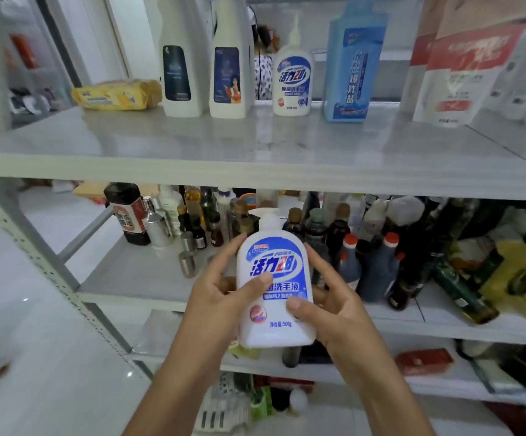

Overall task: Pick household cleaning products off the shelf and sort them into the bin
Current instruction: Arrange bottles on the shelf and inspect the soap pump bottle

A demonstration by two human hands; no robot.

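While both the left hand and right hand grasp one hand-wash bottle at lower centre, no bin shows; its twin and other cleaners remain on the upper shelf.

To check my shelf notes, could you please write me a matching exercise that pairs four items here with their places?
Items:
1. white blue-labelled hand-wash bottle nearest the camera
2. yellow plastic-wrapped soap pack
3. dark bottle with red label
4. flat red box

Places:
A. left end of the upper shelf
B. on the lower shelf under the crowded bottle shelf
C. gripped by left hand and right hand
D. leftmost on the crowded bottle shelf

Pairs: 1-C, 2-A, 3-D, 4-B
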